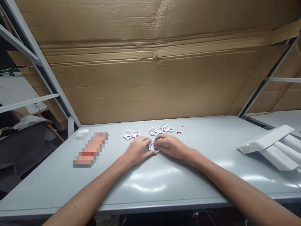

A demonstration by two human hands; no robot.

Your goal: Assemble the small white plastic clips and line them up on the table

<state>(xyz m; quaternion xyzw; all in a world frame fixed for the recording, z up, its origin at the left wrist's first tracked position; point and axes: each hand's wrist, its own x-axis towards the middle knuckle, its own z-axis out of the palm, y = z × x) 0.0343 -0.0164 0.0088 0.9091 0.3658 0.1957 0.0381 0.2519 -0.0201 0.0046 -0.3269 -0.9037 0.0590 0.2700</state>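
My left hand (137,150) and my right hand (170,146) meet in the middle of the grey table (164,179). Between their fingertips they pinch a small white plastic part (154,147) that rests on the tabletop. Both hands have their fingers curled onto it. Just behind the hands lie more of the same white parts: two side by side (131,134) to the left and three in a row (161,129) to the right. A tiny red piece (179,132) and a tiny dark piece (182,126) lie beyond them.
A large cardboard sheet (152,72) stands behind the table. White long tubes or profiles (272,146) lie at the right edge. A blurred-out object (90,150) lies at the left. Grey metal shelf struts (35,53) rise on the left.
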